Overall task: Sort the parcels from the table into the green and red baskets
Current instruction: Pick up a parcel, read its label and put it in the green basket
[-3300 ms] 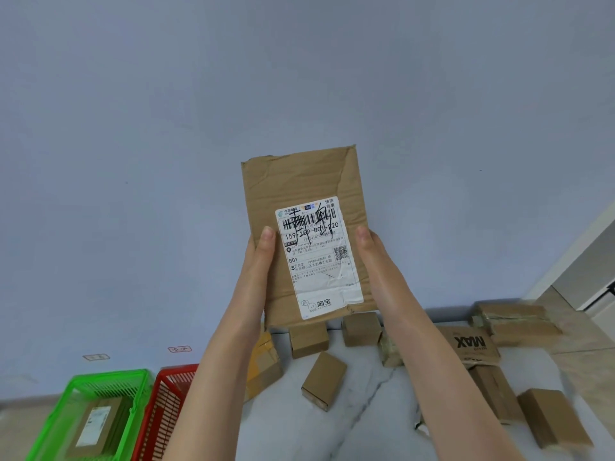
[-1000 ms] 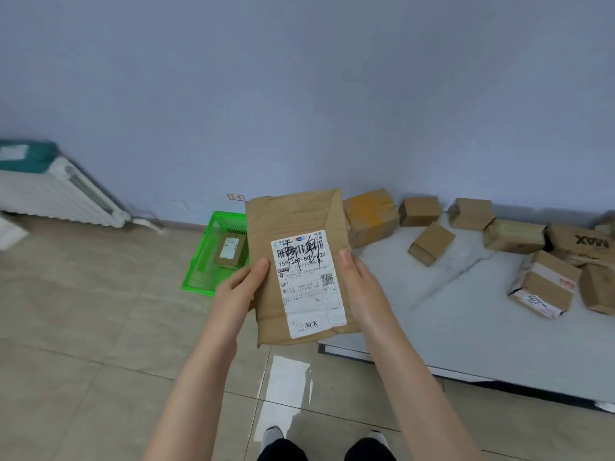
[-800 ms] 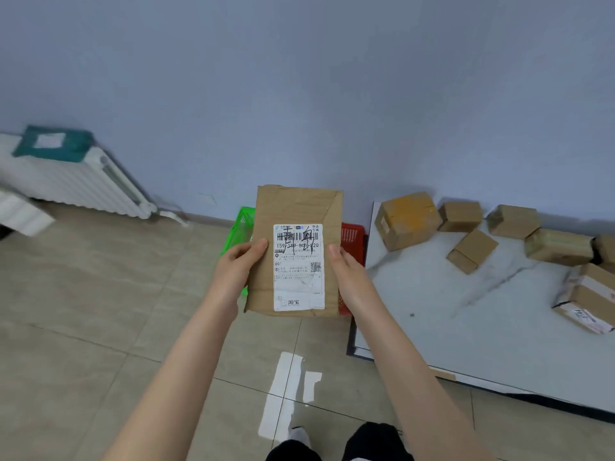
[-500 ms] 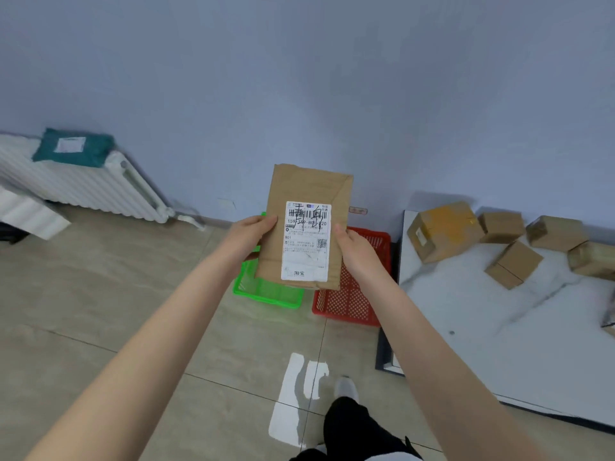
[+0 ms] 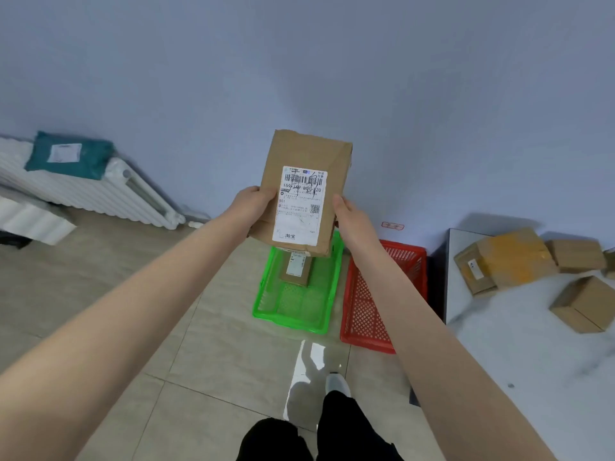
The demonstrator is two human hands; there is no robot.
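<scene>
I hold a flat brown paper parcel (image 5: 307, 151) with a white shipping label upright in both hands, above the far end of the green basket (image 5: 327, 294). My left hand (image 5: 253, 204) grips its left edge and my right hand (image 5: 349, 216) its right edge. The green basket sits on the tiled floor and holds one small brown parcel (image 5: 296, 271). The red basket (image 5: 372, 311) stands right beside it, with nothing visible inside. Several cardboard parcels lie on the white marble table (image 5: 532, 361) at the right, among them a large yellow-taped box (image 5: 502, 257) and a small box (image 5: 582, 307).
A white radiator (image 5: 100, 191) runs along the wall at the left with a teal mailer bag (image 5: 70, 154) on top. The table's dark edge sits close to the red basket. My legs and a white shoe (image 5: 336, 384) show at the bottom.
My view has swung left from the table toward the baskets. Both hands have carried the parcel outward and it now hangs over the green basket instead of close to my chest.
</scene>
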